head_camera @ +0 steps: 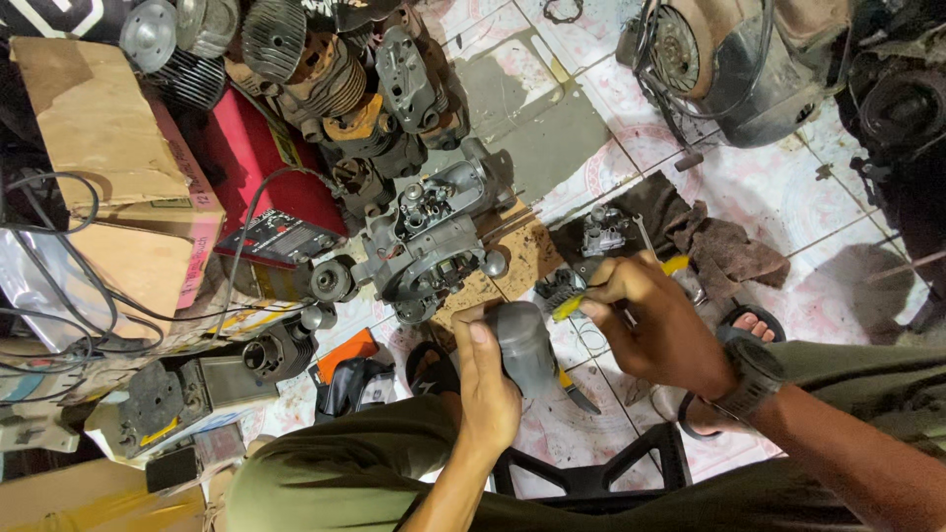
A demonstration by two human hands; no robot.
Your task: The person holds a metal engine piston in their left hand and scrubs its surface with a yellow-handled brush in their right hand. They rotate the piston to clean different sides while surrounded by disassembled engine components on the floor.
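Gripped in the left hand (488, 379), thumb up, a grey metal part (524, 347) sits above the knees, over the tiled floor (788, 187). Right hand (655, 320), wrist bent inward, pinches a yellow-handled tool (570, 306), tip against the part's top.

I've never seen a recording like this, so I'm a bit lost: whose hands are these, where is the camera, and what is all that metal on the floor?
The single picture comes from a camera worn on a person's head, looking down at their own lap and hands. The left hand grips a grey rounded part. The right hand, with a dark watch on its wrist, holds a yellow-handled tool against that part's top. Beyond them, on the tiled floor, lie small engine pieces: a grey engine casing, finned cylinders, brown rags, cardboard boxes and black cables. A sandalled foot shows near the right hand.
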